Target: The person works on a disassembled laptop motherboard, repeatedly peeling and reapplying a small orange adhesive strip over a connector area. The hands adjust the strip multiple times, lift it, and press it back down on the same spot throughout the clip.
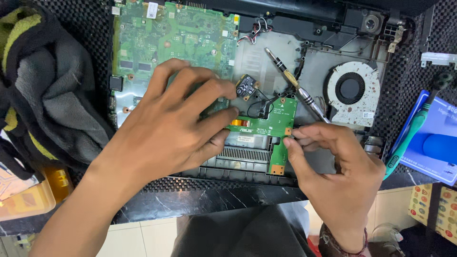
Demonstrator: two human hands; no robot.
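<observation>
Your right hand (333,166) pinches the small green daughterboard (271,124) by its edge, a screwdriver (297,88) lying across it. Your left hand (176,123) rests spread on the motherboard (157,38).

An opened laptop chassis (266,166) is laid on the tabletop (228,200), with a large circuit board (176,33) set in its left part and a round cooling fan (351,90) in its right. A slim metal screwdriver (296,85) is laid slantwise between them, behind a small L-shaped circuit board (273,126). A bundled fleece cloth (47,85) is placed left of the chassis, and a flat plastic mat (435,143) right of it.
</observation>
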